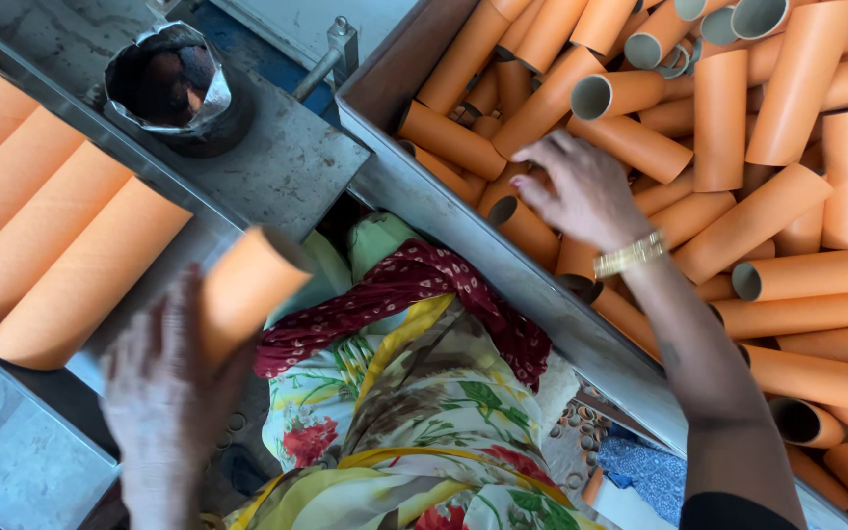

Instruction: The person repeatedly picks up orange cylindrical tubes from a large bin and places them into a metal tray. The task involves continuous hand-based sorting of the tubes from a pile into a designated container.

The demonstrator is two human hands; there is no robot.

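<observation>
1. The bin (385, 88) fills the right of the frame, heaped with smooth orange cardboard tubes (797, 221), hollow and lying every way.
2. At the left, a row of tubes (41, 236) lies side by side on a grey metal tray (287, 167).
3. Your right hand (581, 191), centre top, rests on the heap with fingers spread, gripping nothing clearly.
4. Your left hand (164, 393), lower left and blurred, is wrapped around one tube (242, 285), tilted, by its lower end.
</observation>
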